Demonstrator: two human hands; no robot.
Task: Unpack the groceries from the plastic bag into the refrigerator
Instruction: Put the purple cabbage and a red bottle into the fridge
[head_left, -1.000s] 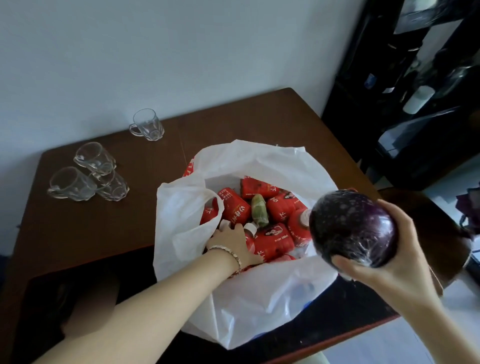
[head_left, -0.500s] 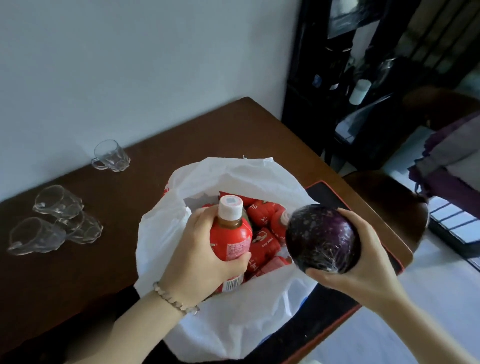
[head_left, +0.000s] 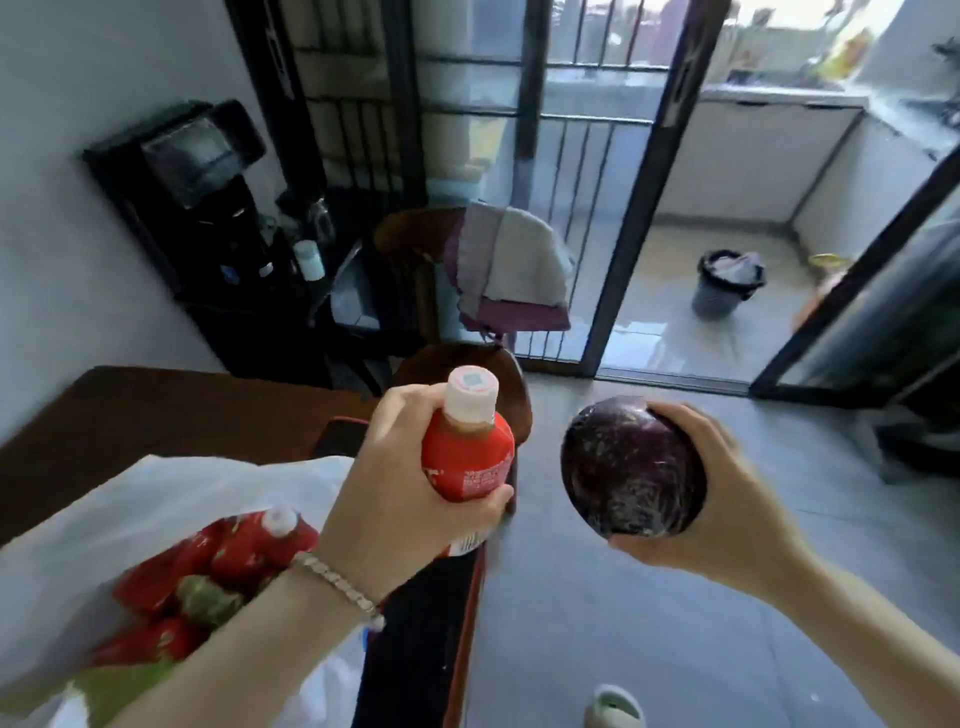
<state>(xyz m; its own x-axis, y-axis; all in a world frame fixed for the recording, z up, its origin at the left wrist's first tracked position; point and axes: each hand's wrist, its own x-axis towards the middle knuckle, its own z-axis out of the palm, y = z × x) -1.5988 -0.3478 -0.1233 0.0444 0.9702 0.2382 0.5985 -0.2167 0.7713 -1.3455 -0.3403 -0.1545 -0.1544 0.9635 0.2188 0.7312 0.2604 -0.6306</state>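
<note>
My left hand (head_left: 395, 483) grips a red-labelled bottle (head_left: 467, 447) with a white cap, upright, just past the table's right edge. My right hand (head_left: 722, 499) holds a round purple cabbage (head_left: 631, 467) wrapped in clear film, out over the grey floor. The white plastic bag (head_left: 104, 519) lies open at the lower left on the brown table (head_left: 130, 410). Inside the bag are several more red bottles (head_left: 234, 551) and something green. No refrigerator is plainly in view.
A dark chair (head_left: 467, 364) stands by the table's end, another behind it draped with cloth (head_left: 511, 270). A black water dispenser (head_left: 208, 218) is at the wall. A barred sliding door (head_left: 571, 182) opens onto a kitchen with a bin (head_left: 724, 283). A dark glass door (head_left: 872, 291) is at right.
My left hand took a red bottle out of the bag and carried it off to the right. The view swung from the table toward the doorway, both hands moving with it.
</note>
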